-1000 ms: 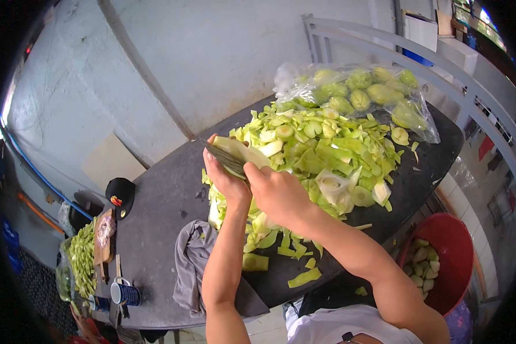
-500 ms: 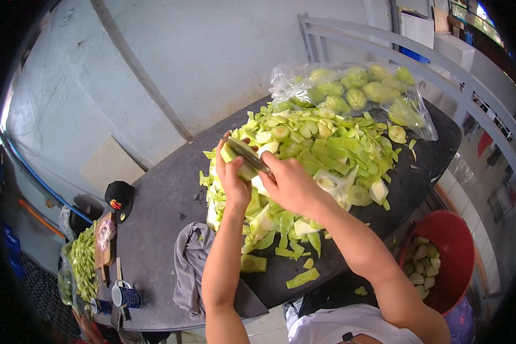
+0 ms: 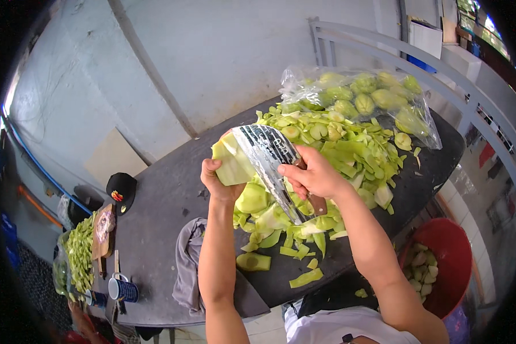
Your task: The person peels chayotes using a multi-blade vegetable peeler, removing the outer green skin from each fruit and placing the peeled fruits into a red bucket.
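Note:
Over the dark table, my left hand (image 3: 219,182) grips a peeled, pale green chayote (image 3: 230,165) with flat cut sides. My right hand (image 3: 318,175) is wrapped round the brown wooden handle of a cleaver (image 3: 264,155). Its broad blade, streaked with wet whitish residue, faces up and lies against the right side of the chayote, hiding part of it. Beneath and beyond both hands spreads a heap of green peelings (image 3: 350,152) with cut slices and chunks. A cut green piece (image 3: 253,262) rests at the heap's near left corner.
A clear plastic bag (image 3: 378,100) of whole chayotes lies behind the heap. At the right, below the table, a red tub (image 3: 458,252) holds peeled pieces. A grey cloth (image 3: 188,275), a black cap (image 3: 122,192), a mug (image 3: 124,289) and a cutting board (image 3: 102,243) occupy the left side.
The cleaver has turned from edge-on to showing its broad face and has moved right and down, as has my right hand. The chayote has tilted, showing a wide flat side.

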Motion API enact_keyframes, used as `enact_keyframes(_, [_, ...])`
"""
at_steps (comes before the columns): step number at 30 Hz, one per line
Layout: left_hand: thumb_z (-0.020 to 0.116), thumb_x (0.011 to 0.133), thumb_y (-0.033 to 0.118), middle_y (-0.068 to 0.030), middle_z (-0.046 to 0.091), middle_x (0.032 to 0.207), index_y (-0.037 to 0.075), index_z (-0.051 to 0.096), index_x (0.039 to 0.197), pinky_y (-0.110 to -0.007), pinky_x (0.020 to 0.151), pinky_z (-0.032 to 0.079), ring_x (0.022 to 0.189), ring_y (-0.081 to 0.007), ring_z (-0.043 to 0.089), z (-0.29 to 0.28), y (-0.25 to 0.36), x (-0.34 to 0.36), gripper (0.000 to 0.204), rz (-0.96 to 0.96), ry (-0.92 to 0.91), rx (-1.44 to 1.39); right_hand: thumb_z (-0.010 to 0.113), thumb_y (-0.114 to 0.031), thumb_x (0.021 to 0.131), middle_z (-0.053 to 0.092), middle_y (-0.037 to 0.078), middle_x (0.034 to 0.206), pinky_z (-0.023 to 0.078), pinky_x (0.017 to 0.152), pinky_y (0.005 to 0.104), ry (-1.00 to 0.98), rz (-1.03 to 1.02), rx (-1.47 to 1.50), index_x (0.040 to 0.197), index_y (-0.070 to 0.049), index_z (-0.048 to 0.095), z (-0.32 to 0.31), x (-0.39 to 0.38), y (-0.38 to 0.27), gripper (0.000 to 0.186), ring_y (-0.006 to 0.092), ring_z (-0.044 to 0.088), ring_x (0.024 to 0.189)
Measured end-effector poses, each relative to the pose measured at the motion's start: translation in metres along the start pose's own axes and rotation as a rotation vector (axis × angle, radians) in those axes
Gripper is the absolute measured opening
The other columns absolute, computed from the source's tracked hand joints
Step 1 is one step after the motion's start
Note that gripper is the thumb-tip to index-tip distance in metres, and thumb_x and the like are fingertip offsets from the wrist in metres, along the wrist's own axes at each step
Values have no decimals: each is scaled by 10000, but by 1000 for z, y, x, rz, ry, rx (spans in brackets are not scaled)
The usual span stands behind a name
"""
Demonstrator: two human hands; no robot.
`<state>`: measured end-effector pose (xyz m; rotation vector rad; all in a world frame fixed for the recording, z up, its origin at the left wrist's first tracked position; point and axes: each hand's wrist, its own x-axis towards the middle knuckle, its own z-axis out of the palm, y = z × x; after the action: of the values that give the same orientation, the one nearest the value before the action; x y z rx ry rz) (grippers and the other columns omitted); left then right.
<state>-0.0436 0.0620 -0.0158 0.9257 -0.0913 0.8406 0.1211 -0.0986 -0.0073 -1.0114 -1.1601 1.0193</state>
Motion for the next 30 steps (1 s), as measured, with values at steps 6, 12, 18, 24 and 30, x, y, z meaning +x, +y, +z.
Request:
enact_keyframes(6, [546, 703, 350, -182, 661, 1202, 4, 588, 1264, -463, 989, 504, 1082, -336, 650, -8, -4, -2, 660, -74, 38, -101, 612, -133, 975, 469, -15, 558, 410, 393, 280, -61, 2, 35, 925, -40, 493, -4, 3, 6, 159, 75, 442, 423])
enact_keyframes(12, [533, 699, 308, -151, 647, 1218, 30, 559, 1302, -450, 1009, 481, 1104, -333, 627, 0, -8, -4, 665, -146, -10, -63, 617, -144, 976, 461, -21, 553, 408, 392, 273, -74, 4, 73, 914, -47, 494, -9, 4, 9, 168, 69, 437, 421])
enact_keyframes(18, [523, 701, 295, -139, 615, 1259, 69, 497, 1378, -433, 997, 479, 1132, -316, 605, 1, -9, -8, 714, -198, 53, 122, 629, -145, 970, 466, -20, 553, 408, 391, 270, -73, -33, 121, 935, -51, 486, -7, 3, 6, 175, 73, 446, 417])
enact_keyframes(24, [515, 697, 284, -122, 598, 1250, 81, 457, 1422, -440, 985, 477, 1121, -291, 597, 16, -15, -2, 755, -76, 130, 238, 615, -127, 969, 441, -23, 555, 415, 388, 268, -34, -33, 160, 1058, -63, 472, -14, 5, 11, 179, 73, 436, 415])
enact_keyframes(30, [767, 774, 286, -104, 600, 1164, 58, 490, 1361, -328, 843, 548, 983, -188, 621, 17, -5, 3, 687, 139, 27, 405, 614, -99, 961, 489, -12, 563, 416, 399, 269, 24, -82, 101, 994, -28, 519, -11, -1, 1, 124, 80, 464, 411])
